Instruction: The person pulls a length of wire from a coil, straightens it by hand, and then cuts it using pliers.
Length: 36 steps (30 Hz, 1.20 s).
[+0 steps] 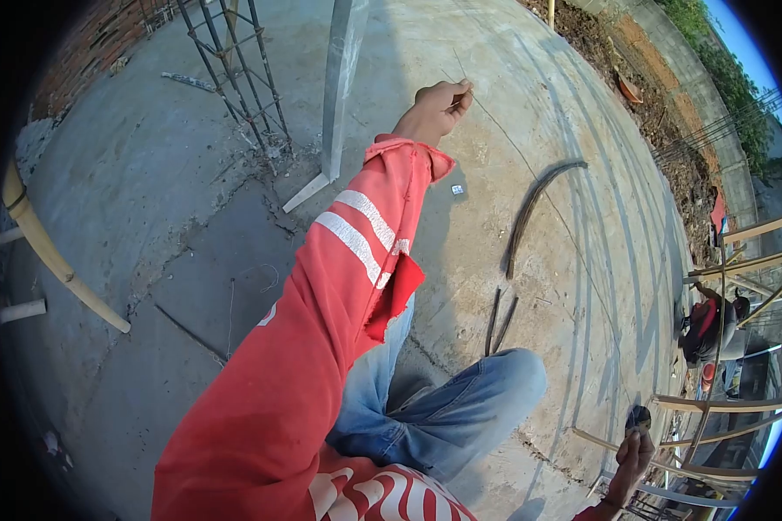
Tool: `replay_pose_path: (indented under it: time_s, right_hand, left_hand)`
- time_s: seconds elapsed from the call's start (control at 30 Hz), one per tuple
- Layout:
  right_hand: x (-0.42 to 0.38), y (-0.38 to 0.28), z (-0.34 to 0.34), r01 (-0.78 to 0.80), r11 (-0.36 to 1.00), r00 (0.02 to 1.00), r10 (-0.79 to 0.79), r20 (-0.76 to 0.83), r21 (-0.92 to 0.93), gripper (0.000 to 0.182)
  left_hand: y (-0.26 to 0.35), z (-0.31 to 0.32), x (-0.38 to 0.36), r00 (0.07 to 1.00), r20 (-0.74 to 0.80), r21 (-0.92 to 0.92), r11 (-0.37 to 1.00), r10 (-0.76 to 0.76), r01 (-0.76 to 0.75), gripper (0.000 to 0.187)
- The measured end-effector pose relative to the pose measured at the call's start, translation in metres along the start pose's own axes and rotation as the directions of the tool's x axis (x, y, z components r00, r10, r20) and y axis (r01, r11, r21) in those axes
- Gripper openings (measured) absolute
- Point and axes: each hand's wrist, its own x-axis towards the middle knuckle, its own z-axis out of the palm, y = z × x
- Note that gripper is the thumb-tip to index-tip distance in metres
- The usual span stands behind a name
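Observation:
My left hand, at the end of the outstretched red sleeve, is pinched shut on a thin wire at the upper middle. The wire stretches down across the concrete floor to my right hand at the lower right, whose fingers are closed around its other end. A dark round shape shows at those fingertips; I cannot make out what it is. Between the hands lie a curved bundle of dark wires and two short dark rods, near my bent knee.
An upright rebar cage and a metal post stand at the upper left. A bamboo pole leans at the left. Timber pieces stick out at the right, where another person crouches. Brickwork lies beyond the upper left.

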Motion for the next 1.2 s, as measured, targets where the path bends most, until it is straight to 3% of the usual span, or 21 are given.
replay_pose_path:
  time_s: [0.07,0.1,0.13,0.2,0.23,0.27,0.3,0.33,0.4,0.47,0.53,0.6,0.67,0.73,0.77,0.8,0.83,0.87,0.97,1.07,1.2]
  right_hand:
    - [-0.002,0.000,0.010,0.063,0.905,0.940,0.088,0.330,-0.421,0.018]
    - [-0.008,0.002,0.013,-0.031,0.913,0.836,0.247,0.490,-0.407,0.016]
    - [-0.008,0.002,0.018,-0.073,0.904,0.649,0.364,0.668,-0.421,0.019]
    - [-0.012,-0.014,0.026,-0.120,0.898,0.352,0.438,0.827,-0.424,0.019]
    - [-0.021,-0.002,0.014,-0.203,0.979,0.420,0.118,0.900,-0.034,0.021]
    - [-0.032,0.014,-0.001,-0.249,0.898,0.509,-0.199,0.838,0.364,0.023]
    - [-0.028,0.013,-0.002,-0.122,0.793,0.536,-0.453,0.712,0.597,0.021]
    - [-0.025,0.015,-0.002,-0.126,0.789,0.541,-0.453,0.708,0.601,0.021]
    - [-0.022,0.019,0.000,0.086,0.505,0.878,-0.445,0.174,0.859,0.021]
    - [0.000,0.070,-0.023,-0.049,0.514,0.998,-0.018,0.068,0.857,0.017]
    - [0.006,0.048,-0.002,-0.291,0.712,0.947,0.117,0.300,0.639,0.019]
    - [0.010,0.053,0.015,-0.501,0.737,0.846,0.307,0.437,0.453,0.023]
    - [0.021,0.082,0.019,-0.483,0.790,0.839,0.294,0.458,0.377,0.023]
    - [0.039,0.113,0.024,-0.460,0.835,0.831,0.285,0.478,0.303,0.024]
    - [0.049,0.130,0.027,-0.232,0.967,0.875,0.162,0.457,0.103,0.023]
    - [0.052,0.139,0.029,0.018,0.994,0.888,0.034,0.459,-0.108,0.025]
    - [0.054,0.120,0.033,0.381,0.722,0.902,-0.151,0.405,-0.577,0.029]
    - [0.057,0.106,0.050,0.294,0.754,0.955,-0.215,0.203,-0.587,0.030]
    - [0.069,0.015,0.108,0.308,0.936,0.949,-0.315,-0.015,-0.169,0.045]
    - [0.079,-0.054,0.173,0.473,0.861,0.881,-0.467,0.078,-0.188,0.059]
    - [0.104,-0.092,0.231,0.554,0.829,0.829,-0.540,0.143,-0.075,0.038]
  left_hand:
    - [-0.001,0.000,-0.001,1.000,-0.009,0.030,1.000,0.003,-0.003,0.013]
    - [-0.002,0.000,0.001,1.000,0.000,0.022,1.000,-0.004,0.004,0.013]
    - [-0.001,0.000,0.004,1.000,0.012,0.015,1.000,-0.010,0.010,0.013]
    - [0.000,-0.004,0.010,1.000,-0.017,-0.021,1.000,-0.014,0.013,0.009]
    - [0.002,-0.008,0.013,0.999,-0.047,-0.059,0.998,-0.017,0.015,0.005]
    - [0.004,-0.012,0.015,0.999,-0.047,-0.054,0.998,-0.015,0.012,0.005]
    - [0.006,-0.015,0.014,0.998,-0.061,-0.056,0.998,-0.011,0.007,0.009]
    - [0.007,-0.018,0.014,0.997,-0.074,-0.056,0.998,-0.011,0.006,0.012]
    - [0.006,-0.014,0.012,0.997,-0.073,-0.065,0.998,-0.004,0.000,0.012]
    - [0.005,-0.004,0.010,0.998,-0.069,-0.072,0.997,0.005,-0.010,0.012]
    - [0.008,0.004,0.005,0.984,-0.051,-0.230,0.957,0.170,-0.177,0.011]
    - [0.006,0.010,0.000,0.980,0.027,-0.257,0.948,0.199,-0.186,0.012]
    - [0.001,0.018,-0.004,0.967,0.111,-0.287,0.939,0.231,-0.191,0.012]
    - [-0.009,0.027,-0.011,0.962,0.197,-0.049,0.982,0.190,-0.184,0.014]
    - [-0.019,0.034,-0.018,0.962,0.196,0.011,0.980,0.191,-0.197,0.014]
    - [-0.028,0.042,-0.025,0.961,0.209,0.018,0.981,0.184,-0.192,0.014]
    - [-0.039,0.049,-0.030,0.968,0.194,0.068,0.982,0.163,-0.179,0.012]
    - [-0.050,0.056,-0.036,0.974,0.177,0.117,0.980,0.138,-0.160,0.011]
    - [-0.081,0.080,-0.053,0.978,0.183,0.194,0.971,0.102,-0.138,0.011]
    - [-0.102,0.097,-0.070,0.976,0.206,0.237,0.964,0.076,-0.125,0.011]
    - [-0.108,0.103,-0.080,0.984,0.166,0.259,0.959,0.071,-0.113,0.010]
